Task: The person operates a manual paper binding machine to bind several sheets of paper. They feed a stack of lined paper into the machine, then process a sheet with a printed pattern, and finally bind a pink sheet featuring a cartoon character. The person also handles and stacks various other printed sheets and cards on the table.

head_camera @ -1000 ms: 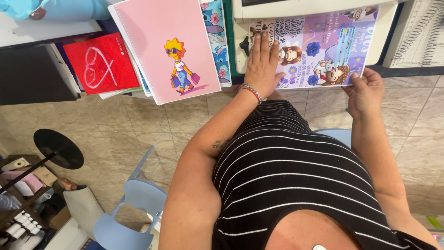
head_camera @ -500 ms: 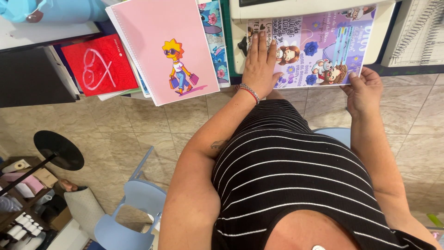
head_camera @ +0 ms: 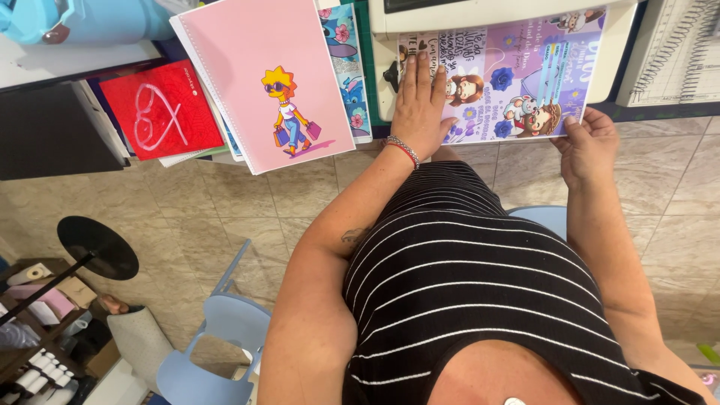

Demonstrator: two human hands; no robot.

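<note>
The printed sheet [head_camera: 517,75], a glossy lilac rectangle crowded with cartoon figures, blue roses and lettering, lies flat on the pale, boxy machine [head_camera: 615,52] at the table's edge, its near edge overhanging toward the person. To its left, a large smooth pink cover [head_camera: 247,75] with a row of punched holes down one long side and a spiky-haired cartoon figure sits tilted on a stack of other sheets. Further left lies a red square cover [head_camera: 161,109] with a looping white heart. A blue plastic chair [head_camera: 217,330] stands on the beige floor tiles below. The left hand [head_camera: 418,109], a beaded bracelet at its wrist, presses palm-down on the sheet's left part, fingers straight and close together. The right hand [head_camera: 589,146] pinches the sheet's lower right edge, thumb on top and fingers curled under. At far right, a coil of wire binding [head_camera: 679,45] rests on a gridded white board.
</note>
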